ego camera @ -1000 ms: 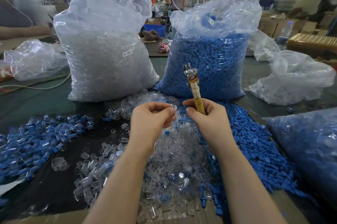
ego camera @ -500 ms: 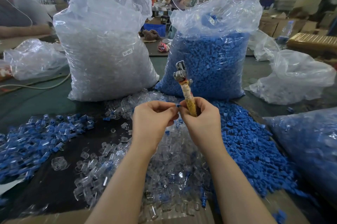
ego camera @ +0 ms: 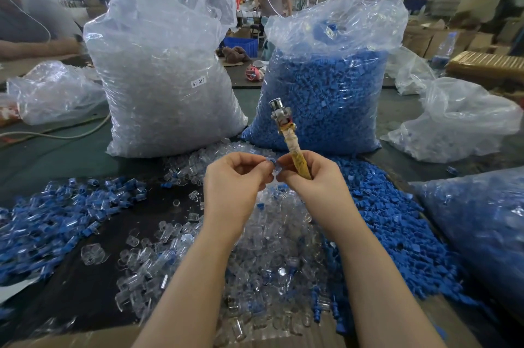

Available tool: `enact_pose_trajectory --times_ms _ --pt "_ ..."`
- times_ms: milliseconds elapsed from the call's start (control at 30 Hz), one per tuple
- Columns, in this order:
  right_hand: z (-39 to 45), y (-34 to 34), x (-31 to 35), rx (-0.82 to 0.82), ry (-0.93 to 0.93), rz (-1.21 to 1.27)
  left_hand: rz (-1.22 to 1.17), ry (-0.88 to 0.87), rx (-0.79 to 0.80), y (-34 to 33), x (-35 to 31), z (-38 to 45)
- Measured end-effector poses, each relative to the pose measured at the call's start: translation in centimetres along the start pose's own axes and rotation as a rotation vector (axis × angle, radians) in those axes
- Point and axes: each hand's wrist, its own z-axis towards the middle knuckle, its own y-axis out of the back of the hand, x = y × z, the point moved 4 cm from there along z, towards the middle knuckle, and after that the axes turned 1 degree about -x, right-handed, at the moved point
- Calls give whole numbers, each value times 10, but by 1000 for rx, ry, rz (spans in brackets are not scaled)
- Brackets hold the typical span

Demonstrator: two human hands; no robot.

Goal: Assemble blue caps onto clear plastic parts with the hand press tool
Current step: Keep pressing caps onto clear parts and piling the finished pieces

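Note:
My right hand [ego camera: 309,177] grips the hand press tool [ego camera: 289,137] by its tape-wrapped handle, metal head pointing up. My left hand [ego camera: 235,180] pinches a small clear plastic part with a blue cap [ego camera: 271,162] at its fingertips, and my right fingertips touch the same piece [ego camera: 276,170]. Both hands meet above a heap of loose clear parts [ego camera: 269,248]. Loose blue caps [ego camera: 397,220] lie heaped to the right. Assembled blue-and-clear pieces [ego camera: 56,214] spread on the left.
A tall bag of clear parts [ego camera: 167,78] and a tall bag of blue caps [ego camera: 326,92] stand behind the heaps. More bags lie at far left [ego camera: 54,92], right [ego camera: 459,123] and near right [ego camera: 482,228]. A cardboard edge [ego camera: 85,339] runs along the front.
My hands came together at the fingertips. The tool tilted left, then came back toward upright. A blue cap now shows between the fingertips.

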Motion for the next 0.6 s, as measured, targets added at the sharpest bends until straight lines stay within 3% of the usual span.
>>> enact_pose_trajectory --times_ms 267,600 --pt "-2 11 -14 284 -123 -161 -210 21 14 8 -5 3" --pt "-4 9 -14 417 -121 -218 -265 -28 0 13 -9 5"
